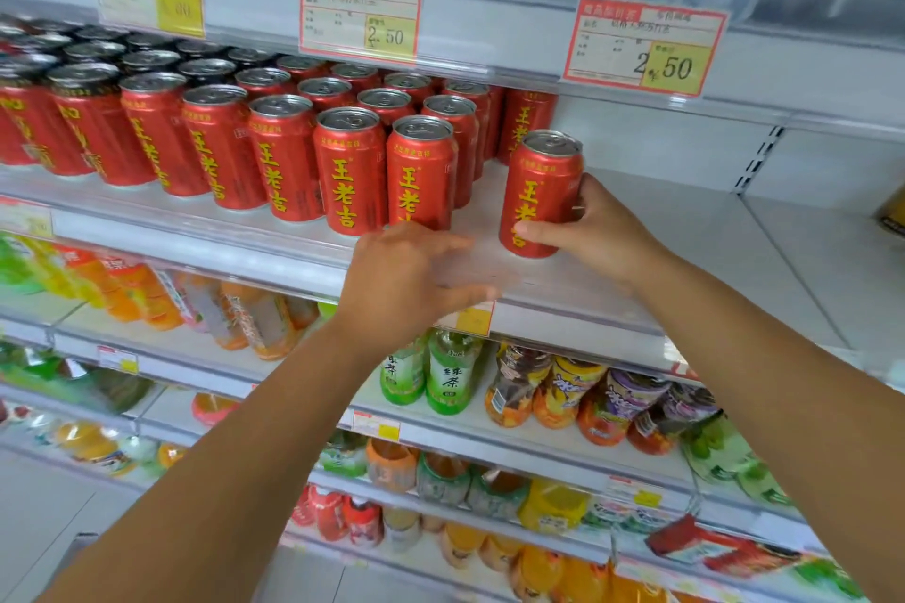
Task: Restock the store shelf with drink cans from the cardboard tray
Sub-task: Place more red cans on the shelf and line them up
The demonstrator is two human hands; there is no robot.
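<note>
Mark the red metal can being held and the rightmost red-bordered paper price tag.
red metal can (537, 181): head view, its printed side wall.
red-bordered paper price tag (644, 45): head view, middle of its face.

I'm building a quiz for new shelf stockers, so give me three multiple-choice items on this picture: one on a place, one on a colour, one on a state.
1. Where is the can in the right hand?
A. right of the front row, with a gap between
B. on top of other cans
C. among the bottles below

2. What colour is the cans' lettering?
A. white
B. yellow
C. blue

3. How is the left hand?
A. gripping a can
B. pinching a price tag
C. holding nothing

Key: 1 A, the can is apart from the row's right end. 2 B, yellow characters run down each red can. 3 C, its fingers are spread with nothing in them.
</note>
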